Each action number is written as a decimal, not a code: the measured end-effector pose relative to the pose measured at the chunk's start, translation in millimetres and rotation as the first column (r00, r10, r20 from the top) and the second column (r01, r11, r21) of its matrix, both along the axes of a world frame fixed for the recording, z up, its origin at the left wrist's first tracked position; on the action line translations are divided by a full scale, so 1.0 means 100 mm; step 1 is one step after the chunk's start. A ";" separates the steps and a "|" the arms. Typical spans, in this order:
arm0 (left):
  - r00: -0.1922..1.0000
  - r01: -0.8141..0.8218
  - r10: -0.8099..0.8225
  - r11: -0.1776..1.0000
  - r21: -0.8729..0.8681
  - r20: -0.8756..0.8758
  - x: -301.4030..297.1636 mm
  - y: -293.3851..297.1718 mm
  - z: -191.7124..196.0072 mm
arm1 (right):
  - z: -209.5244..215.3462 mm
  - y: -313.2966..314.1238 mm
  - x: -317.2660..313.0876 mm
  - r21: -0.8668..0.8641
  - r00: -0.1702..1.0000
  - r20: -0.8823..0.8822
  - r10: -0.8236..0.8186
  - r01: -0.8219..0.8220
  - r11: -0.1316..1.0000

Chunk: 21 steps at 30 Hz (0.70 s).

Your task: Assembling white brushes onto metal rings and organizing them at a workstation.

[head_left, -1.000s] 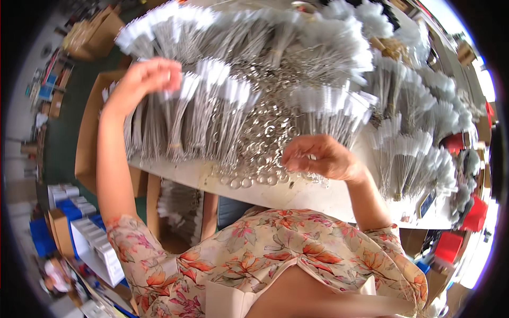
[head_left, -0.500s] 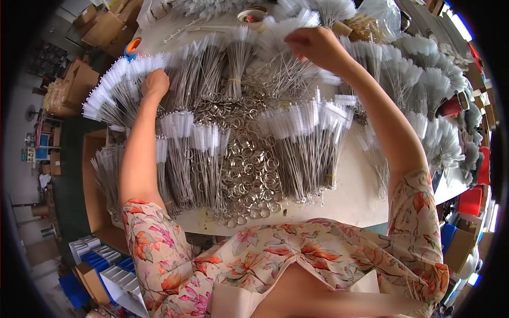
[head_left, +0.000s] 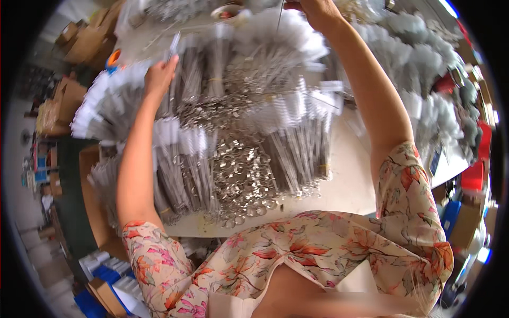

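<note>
Slim brush (head_left: 174, 45) with a pale tip points upward from the left hand (head_left: 159, 78) in the head view, above the far left part of the table (head_left: 351, 159); the fingers are closed around its lower part. This hand is just beside a wide fan of white-bristled brushes (head_left: 108, 98), which spreads out to its left. The right hand (head_left: 318, 14) reaches to the top edge of the picture, which cuts it off; a thin dark rod (head_left: 280, 17) runs down beside its fingertips, and whether they are clamped on it I cannot tell. Below that hand lies a broad heap of brushes (head_left: 289, 40), bristles facing away from the person. Nearer the body, loose shiny metal rings (head_left: 241, 172) cover the middle of the table, between a front left row of brushes (head_left: 185, 143) and a front right cluster (head_left: 294, 140), both with their wire stems toward the person. More bundles (head_left: 424, 58) sit to the right, beyond the right forearm. An orange ring-shaped object (head_left: 113, 59) stands behind the fan, a round bowl (head_left: 227, 11) is near the far edge, and a cardboard box (head_left: 93, 196) stands against the left side. Blur softens much of the detail.
</note>
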<state>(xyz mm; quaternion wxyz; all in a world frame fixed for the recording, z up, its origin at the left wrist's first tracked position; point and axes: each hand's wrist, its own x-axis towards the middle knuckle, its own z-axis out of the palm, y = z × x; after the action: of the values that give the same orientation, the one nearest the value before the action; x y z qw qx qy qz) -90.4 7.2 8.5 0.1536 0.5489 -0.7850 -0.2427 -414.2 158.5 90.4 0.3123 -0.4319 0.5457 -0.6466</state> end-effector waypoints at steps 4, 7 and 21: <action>0.980 0.045 -0.024 0.993 0.105 -0.198 0.19 -0.18 -0.31 | -0.06 0.51 -0.59 0.085 0.913 -0.391 -0.118 0.164 0.983; 0.795 -0.032 0.206 0.953 0.301 -0.571 0.29 -0.22 -0.05 | -0.36 0.79 -0.74 0.183 0.577 -0.809 -0.114 0.431 0.884; 0.565 0.286 0.224 0.849 0.443 -0.794 0.55 2.12 0.72 | -0.74 0.99 -1.00 0.382 0.659 -0.744 -0.110 0.555 0.739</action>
<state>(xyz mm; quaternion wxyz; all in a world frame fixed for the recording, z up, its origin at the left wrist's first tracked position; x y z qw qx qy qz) -35.6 219.4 80.1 0.3404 0.3761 -0.5322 -0.6778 -514.3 257.8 16.3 0.0752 -0.4055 0.8631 -0.2915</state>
